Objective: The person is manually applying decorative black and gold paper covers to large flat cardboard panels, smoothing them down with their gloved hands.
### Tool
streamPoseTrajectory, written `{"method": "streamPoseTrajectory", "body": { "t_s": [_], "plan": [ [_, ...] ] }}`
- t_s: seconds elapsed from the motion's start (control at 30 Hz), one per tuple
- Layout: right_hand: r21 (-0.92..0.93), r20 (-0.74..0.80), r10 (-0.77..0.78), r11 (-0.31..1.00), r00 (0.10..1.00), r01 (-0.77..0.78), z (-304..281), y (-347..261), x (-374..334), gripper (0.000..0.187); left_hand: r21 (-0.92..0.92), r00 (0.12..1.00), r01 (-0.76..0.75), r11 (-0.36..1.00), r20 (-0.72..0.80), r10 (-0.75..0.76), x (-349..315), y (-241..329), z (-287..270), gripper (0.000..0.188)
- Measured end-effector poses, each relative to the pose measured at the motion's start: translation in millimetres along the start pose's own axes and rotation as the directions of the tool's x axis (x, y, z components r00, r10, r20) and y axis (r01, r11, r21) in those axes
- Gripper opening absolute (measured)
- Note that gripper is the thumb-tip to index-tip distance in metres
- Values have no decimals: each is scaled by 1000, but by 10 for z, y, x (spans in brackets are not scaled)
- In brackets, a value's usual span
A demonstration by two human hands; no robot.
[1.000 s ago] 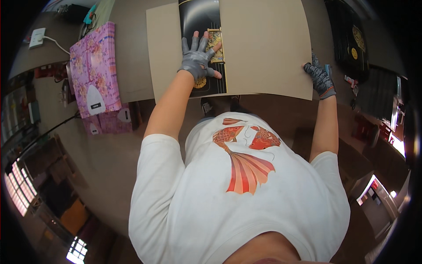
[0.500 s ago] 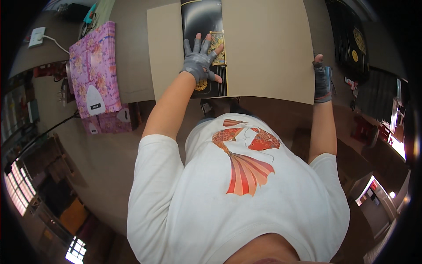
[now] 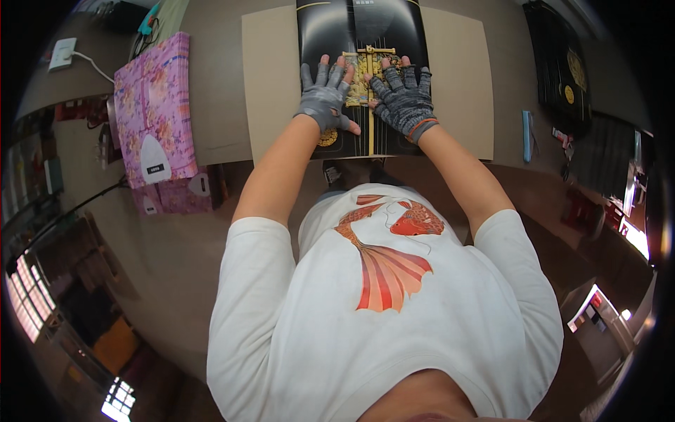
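A glossy black cardboard sheet (image 3: 390,24) with gold print lies in front of me, its two flaps folded inward so their edges meet near the middle. My left hand (image 3: 326,98), in a grey fingerless glove, lies flat on the left flap with its fingers spread. On the right flap my right hand (image 3: 404,98) is pressed flat, fingers apart, in a darker grey knitted fingerless glove with an orange cuff edge. Gold ornament shows between the two hands. Beneath the black sheet is tan cardboard (image 3: 460,84), showing on both sides.
Pink flowered folded packaging (image 3: 156,105) is stacked at the left, beside a white power strip (image 3: 62,54) with a cable. To the right lie a blue stick-like object (image 3: 526,135) and a stack of black-and-gold folded sheets (image 3: 552,77).
My right hand has come from the tan sheet's right edge to the middle. The right flap has folded over, its black side now up. My left hand stays on the left flap.
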State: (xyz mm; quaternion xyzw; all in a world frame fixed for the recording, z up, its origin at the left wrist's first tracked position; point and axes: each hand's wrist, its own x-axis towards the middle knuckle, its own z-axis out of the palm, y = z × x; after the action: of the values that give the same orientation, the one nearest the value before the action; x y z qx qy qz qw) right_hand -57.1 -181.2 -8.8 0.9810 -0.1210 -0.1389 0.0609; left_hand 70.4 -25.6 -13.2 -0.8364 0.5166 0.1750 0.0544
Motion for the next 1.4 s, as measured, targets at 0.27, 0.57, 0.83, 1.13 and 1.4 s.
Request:
{"method": "streamPoseTrajectory", "body": {
  "t_s": [0.27, 0.57, 0.83, 1.13, 1.4],
  "plan": [
    [5, 67, -52, 999, 996, 51, -62, -6, 13, 69, 1, 1000, 10, 1000, 10, -10, -6, 9, -3, 145],
    [34, 41, -56, 998, 998, 55, 19, 15, 14, 79, -78, 999, -16, 997, -50, 12, -27, -6, 54, 140],
    [63, 33, -52, 997, 998, 49, 73, 28, 51, 80, -93, 1000, -5, 996, -14, 4, -9, -3, -19, 140],
    [85, -32, -102, 991, 994, 104, 70, 77, 18, 79, -36, 997, -32, 999, -76, 29, -9, -18, -3, 137],
    [114, 78, -120, 987, 990, 111, 29, 79, 33, 78, 213, 993, 34, 977, 104, -57, 167, 384, -195, 113]
  ]
}}
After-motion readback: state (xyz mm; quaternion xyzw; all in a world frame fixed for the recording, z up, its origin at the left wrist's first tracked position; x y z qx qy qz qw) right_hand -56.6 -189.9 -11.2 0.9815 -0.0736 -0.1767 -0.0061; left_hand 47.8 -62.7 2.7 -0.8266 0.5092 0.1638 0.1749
